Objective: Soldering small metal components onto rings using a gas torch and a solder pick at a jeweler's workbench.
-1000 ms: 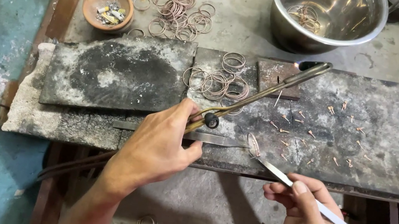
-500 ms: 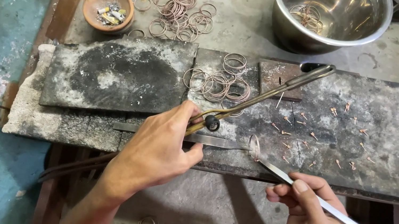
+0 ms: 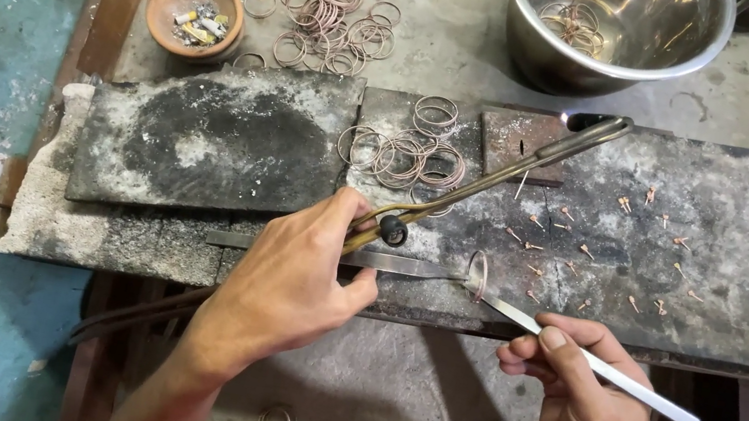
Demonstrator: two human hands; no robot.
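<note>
At the front edge of the charred slab (image 3: 702, 194) on my table, my left hand (image 3: 290, 293) has its fingers curled tight around the handle of a long brass torch (image 3: 490, 184), whose tip points up toward the slab's far edge, just short of the steel bowl (image 3: 618, 28). My right hand (image 3: 589, 414) pinches a pair of flat steel tweezers (image 3: 575, 348) between thumb and fingers, pressed together on it. The tweezer tips grip a thin wire ring (image 3: 477, 274) that stands upright near the slab's front edge, beside a flat metal strip (image 3: 327, 254). A cluster of loose rings (image 3: 405, 150) lies around the slab's middle, small copper pieces (image 3: 612, 245) are scattered to its right, and more rings (image 3: 334, 26) lie beyond the far edge, next to a clay dish (image 3: 195, 8).
</note>
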